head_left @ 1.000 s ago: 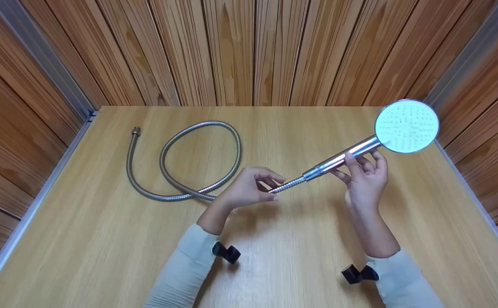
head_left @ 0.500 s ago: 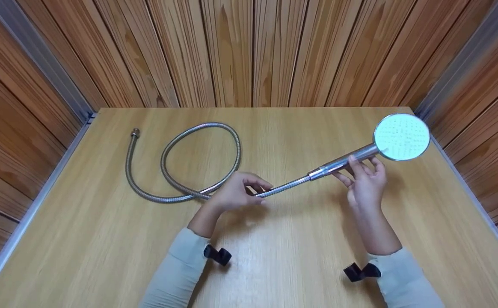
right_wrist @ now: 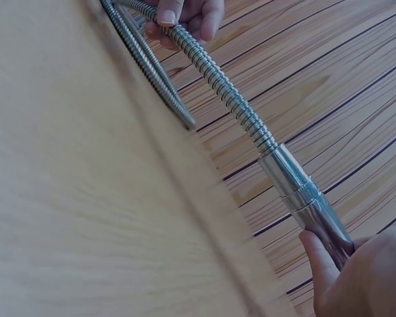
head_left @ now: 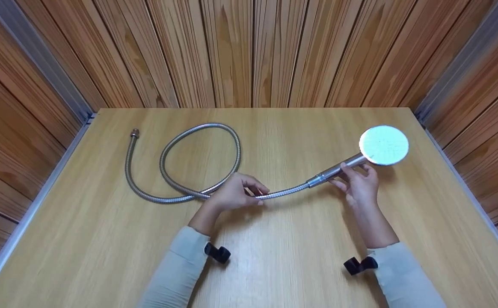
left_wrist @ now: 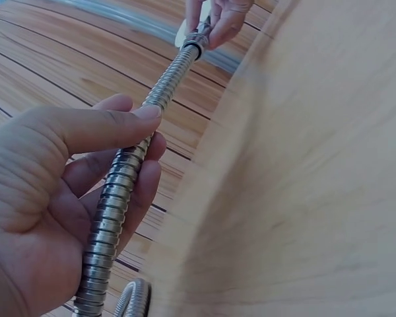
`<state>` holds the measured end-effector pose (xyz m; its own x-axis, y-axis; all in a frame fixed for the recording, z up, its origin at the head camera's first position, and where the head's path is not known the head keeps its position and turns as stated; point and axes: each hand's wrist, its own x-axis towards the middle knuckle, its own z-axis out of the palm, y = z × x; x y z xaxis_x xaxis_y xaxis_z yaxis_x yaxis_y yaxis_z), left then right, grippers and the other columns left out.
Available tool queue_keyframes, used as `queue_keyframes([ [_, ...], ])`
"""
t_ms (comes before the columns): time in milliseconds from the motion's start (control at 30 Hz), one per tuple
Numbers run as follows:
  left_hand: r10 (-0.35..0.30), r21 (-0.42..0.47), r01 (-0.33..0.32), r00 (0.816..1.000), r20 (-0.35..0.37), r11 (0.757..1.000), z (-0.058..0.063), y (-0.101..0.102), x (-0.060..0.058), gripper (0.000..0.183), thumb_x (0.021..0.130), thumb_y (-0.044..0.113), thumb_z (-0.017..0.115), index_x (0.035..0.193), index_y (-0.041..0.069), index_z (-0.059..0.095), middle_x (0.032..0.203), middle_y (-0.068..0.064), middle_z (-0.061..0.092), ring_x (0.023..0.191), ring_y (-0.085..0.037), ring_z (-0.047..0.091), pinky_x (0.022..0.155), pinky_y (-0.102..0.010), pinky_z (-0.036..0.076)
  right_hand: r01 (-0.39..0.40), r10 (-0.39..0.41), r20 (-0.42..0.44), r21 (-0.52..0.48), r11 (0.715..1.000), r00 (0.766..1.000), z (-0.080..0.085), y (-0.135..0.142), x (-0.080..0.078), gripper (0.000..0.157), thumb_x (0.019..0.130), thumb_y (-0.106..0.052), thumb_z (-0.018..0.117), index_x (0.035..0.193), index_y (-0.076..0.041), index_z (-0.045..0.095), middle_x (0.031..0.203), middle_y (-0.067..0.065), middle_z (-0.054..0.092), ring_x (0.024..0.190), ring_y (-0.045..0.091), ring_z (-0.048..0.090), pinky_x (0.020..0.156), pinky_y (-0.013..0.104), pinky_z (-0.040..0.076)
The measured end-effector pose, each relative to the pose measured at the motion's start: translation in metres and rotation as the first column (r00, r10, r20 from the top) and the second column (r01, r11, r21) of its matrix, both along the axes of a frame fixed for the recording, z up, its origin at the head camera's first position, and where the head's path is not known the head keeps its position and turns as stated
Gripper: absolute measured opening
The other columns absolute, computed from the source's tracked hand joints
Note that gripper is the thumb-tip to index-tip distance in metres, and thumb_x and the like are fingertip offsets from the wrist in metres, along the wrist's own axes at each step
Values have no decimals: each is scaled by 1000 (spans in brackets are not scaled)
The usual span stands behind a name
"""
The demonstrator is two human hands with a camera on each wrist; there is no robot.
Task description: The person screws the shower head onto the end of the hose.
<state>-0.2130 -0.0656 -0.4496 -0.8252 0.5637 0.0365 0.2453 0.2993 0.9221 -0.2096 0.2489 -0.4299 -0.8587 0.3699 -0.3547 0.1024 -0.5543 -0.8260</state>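
A chrome shower head (head_left: 384, 145) with a round, brightly glaring face is joined at its handle (right_wrist: 303, 191) to a ribbed metal hose (head_left: 285, 191). My right hand (head_left: 362, 186) holds the handle just below the face, thumb on the near side. Farther left, my left hand (head_left: 236, 191) pinches the hose between thumb and fingers. In the left wrist view the hose (left_wrist: 109, 231) runs along the palm, with the thumb on top. Between the hands the hose sags slightly above the table.
The rest of the hose lies in one loop on the wooden table (head_left: 291, 248), its end nut (head_left: 135, 133) at the back left. Wood-panelled walls (head_left: 249, 51) with metal corner strips enclose the back and sides.
My right hand has lowered the shower head toward the table and slightly left. My left hand has slid left along the hose, so more hose shows between the hands.
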Motion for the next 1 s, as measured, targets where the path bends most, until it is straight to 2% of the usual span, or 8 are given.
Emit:
queue_keyframes([
  [367, -11, -49, 13, 999, 37, 999, -8, 2, -1, 27, 77, -4, 79, 102, 5, 76, 91, 2, 73, 85, -14, 66, 78, -30, 54, -100, 85, 161, 82, 992, 983, -16, 4, -9, 61, 92, 3, 62, 143, -7, 31, 108, 11, 52, 79, 18, 68, 75, 37, 56],
  [467, -21, -62, 23, 999, 39, 998, -9, 3, -1, 27, 77, -4, 79, 102, 5, 76, 92, 1, 73, 85, -14, 66, 79, -30, 53, -119, 88, 196, 150, 982, 977, -19, 3, -11, 65, 92, 4, 62, 147, -6, 30, 111, 10, 51, 77, 15, 68, 76, 35, 56],
  [600, -29, -61, 30, 999, 28, 998, -9, 2, -1, 26, 76, -5, 79, 101, 4, 76, 92, 0, 73, 83, -13, 66, 79, -29, 53, -158, 99, 210, 287, 945, 973, -23, 1, -14, 61, 91, 3, 63, 144, 3, 34, 109, 12, 54, 72, 12, 68, 72, 32, 57],
  [700, -41, -47, 42, 999, 18, 998, -9, 2, -1, 26, 75, -6, 79, 100, 2, 76, 92, -2, 73, 82, -13, 67, 78, -29, 54, -177, 101, 210, 385, 906, 973, -26, 0, -16, 53, 88, 3, 67, 135, 8, 42, 102, 13, 58, 68, 11, 68, 68, 30, 58],
  [800, -46, -46, 47, 999, 15, 998, -8, 1, -1, 26, 75, -6, 79, 100, 2, 76, 91, -3, 73, 82, -13, 66, 77, -29, 53, -184, 90, 223, 448, 875, 971, -28, 2, -16, 47, 85, 1, 72, 125, 9, 48, 94, 11, 60, 66, 11, 68, 66, 29, 58],
  [867, -40, -49, 41, 999, 17, 998, -7, -1, -1, 26, 76, -6, 79, 100, 2, 76, 91, -2, 73, 82, -13, 66, 76, -29, 53, -191, 89, 231, 468, 863, 969, -28, 3, -15, 47, 84, -1, 74, 123, 9, 48, 94, 11, 59, 67, 10, 69, 67, 29, 58],
  [1000, 3, -58, -1, 1000, 21, 998, -5, -6, -2, 27, 77, -6, 78, 101, 7, 77, 92, 2, 73, 84, -14, 66, 78, -30, 54, -192, 102, 214, 459, 868, 971, -27, 6, -11, 59, 84, -1, 74, 133, 11, 43, 98, 12, 54, 71, 12, 69, 70, 31, 57],
])
